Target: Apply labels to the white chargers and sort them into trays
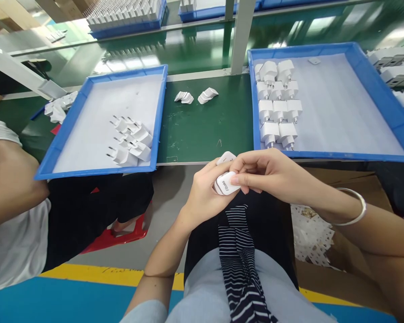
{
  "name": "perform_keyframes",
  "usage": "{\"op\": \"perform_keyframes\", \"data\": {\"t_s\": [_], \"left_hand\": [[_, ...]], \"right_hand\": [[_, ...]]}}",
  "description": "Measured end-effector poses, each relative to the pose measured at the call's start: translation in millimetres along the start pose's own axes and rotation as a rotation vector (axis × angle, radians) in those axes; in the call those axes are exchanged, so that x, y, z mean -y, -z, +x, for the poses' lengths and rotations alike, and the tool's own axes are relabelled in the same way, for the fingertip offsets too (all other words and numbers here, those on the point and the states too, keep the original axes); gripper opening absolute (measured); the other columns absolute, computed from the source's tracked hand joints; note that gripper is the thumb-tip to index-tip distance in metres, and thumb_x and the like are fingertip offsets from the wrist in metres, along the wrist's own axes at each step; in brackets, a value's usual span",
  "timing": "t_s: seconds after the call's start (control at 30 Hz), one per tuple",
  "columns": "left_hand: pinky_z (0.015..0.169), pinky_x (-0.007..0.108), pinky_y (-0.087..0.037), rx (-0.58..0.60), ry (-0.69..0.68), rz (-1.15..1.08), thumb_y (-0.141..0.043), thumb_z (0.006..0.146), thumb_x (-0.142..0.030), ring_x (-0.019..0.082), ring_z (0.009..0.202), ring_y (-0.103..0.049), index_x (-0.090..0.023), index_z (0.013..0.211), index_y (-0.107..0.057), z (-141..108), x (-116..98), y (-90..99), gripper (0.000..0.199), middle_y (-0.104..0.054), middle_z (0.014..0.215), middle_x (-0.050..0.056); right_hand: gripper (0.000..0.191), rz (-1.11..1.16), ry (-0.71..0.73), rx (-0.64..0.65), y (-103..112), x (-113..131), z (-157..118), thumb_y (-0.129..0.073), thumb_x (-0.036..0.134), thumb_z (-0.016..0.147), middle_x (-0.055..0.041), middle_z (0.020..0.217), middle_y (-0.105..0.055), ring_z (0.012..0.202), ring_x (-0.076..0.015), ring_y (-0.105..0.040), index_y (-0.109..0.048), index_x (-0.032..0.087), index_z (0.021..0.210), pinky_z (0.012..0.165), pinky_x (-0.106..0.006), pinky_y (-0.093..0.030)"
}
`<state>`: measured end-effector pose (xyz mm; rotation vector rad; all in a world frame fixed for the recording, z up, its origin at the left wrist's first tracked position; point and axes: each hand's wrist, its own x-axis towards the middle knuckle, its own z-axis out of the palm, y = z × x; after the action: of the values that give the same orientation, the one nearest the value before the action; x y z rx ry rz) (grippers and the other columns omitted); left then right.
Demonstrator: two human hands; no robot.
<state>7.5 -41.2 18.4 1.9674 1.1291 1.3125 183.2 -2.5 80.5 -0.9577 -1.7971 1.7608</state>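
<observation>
In front of my lap, my left hand [207,193] is closed around a white plug charger [225,184] with dark lettering on its face. A second white piece [226,157] shows above it between the hands; its full shape is hidden. My right hand [264,172] has its thumb on the lettered face and its fingers curled behind, gripping the charger from the right. Just beyond, on the green bench [205,130], lie two small fanned stacks of white plates, a left stack [184,97] and a right stack [208,95].
A blue tray [160,116] on the left holds several white plug chargers [131,141] lying on their sides. The right blue tray [343,154] has rows of upright chargers [279,110]. A metal post [241,40] stands behind. A co-worker's arm [15,175] is at left; a cardboard box [350,255] sits below right.
</observation>
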Motion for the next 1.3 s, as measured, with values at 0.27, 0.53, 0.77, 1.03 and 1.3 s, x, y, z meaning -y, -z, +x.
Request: {"op": "perform_keyframes", "data": {"t_s": [0.27, 0.53, 0.77, 1.03, 1.3], "left_hand": [[0.068, 0.023, -0.051, 0.025, -0.003, 0.002, -0.078, 0.079, -0.015, 0.013, 0.079, -0.062, -0.017, 0.095, -0.07, -0.1, -0.1, 0.7, 0.018, -0.07, 0.089, 0.002], [0.066, 0.023, -0.05, 0.018, -0.005, 0.012, -0.077, 0.079, -0.013, 0.013, 0.076, -0.061, -0.017, 0.094, -0.069, 0.2, -1.9, -1.1, 0.017, -0.068, 0.085, 0.002], [0.07, 0.025, -0.053, 0.007, -0.018, 0.035, -0.076, 0.078, -0.011, 0.015, 0.08, -0.063, -0.017, 0.091, -0.068, 1.0, -2.4, -4.5, 0.016, -0.07, 0.085, 0.002], [0.074, 0.029, -0.058, -0.016, -0.064, 0.079, -0.076, 0.079, -0.014, 0.018, 0.086, -0.069, -0.017, 0.115, -0.07, -2.3, 1.1, -5.7, 0.037, -0.074, 0.104, 0.008], [0.078, 0.03, -0.06, -0.01, -0.071, 0.101, -0.075, 0.08, -0.014, 0.02, 0.097, -0.072, -0.017, 0.116, -0.069, -2.5, -0.5, -6.9, 0.036, -0.075, 0.113, 0.01]], "right_hand": [[0.02, -0.041, -0.027, -0.009, 0.5, -1.5, 0.4, -0.072, 0.029, 0.088, 0.0022, 0.057, -0.061, 0.049, -0.007, -0.049, -0.064, 0.015, 0.076, 0.047, -0.021, -0.036], [0.02, -0.015, -0.038, -0.026, -0.4, -2.1, 0.0, -0.073, 0.028, 0.086, 0.0026, 0.056, -0.06, 0.047, -0.0065, -0.048, -0.062, 0.015, 0.076, 0.046, -0.02, -0.036], [0.023, -0.053, -0.046, -0.035, -1.4, -0.1, 0.0, -0.077, 0.026, 0.084, 0.0029, 0.055, -0.061, 0.047, -0.0055, -0.048, -0.06, 0.015, 0.072, 0.046, -0.019, -0.036], [0.042, 0.022, -0.029, -0.134, -2.9, -5.3, -5.6, -0.082, 0.023, 0.079, 0.0083, 0.056, -0.062, 0.044, -0.0088, -0.056, -0.04, 0.024, 0.085, 0.041, -0.018, -0.04], [0.042, -0.05, -0.03, -0.129, -1.8, -7.4, -4.3, -0.079, 0.024, 0.082, 0.0086, 0.056, -0.059, 0.047, -0.009, -0.054, -0.037, 0.024, 0.083, 0.042, -0.02, -0.039]]}}
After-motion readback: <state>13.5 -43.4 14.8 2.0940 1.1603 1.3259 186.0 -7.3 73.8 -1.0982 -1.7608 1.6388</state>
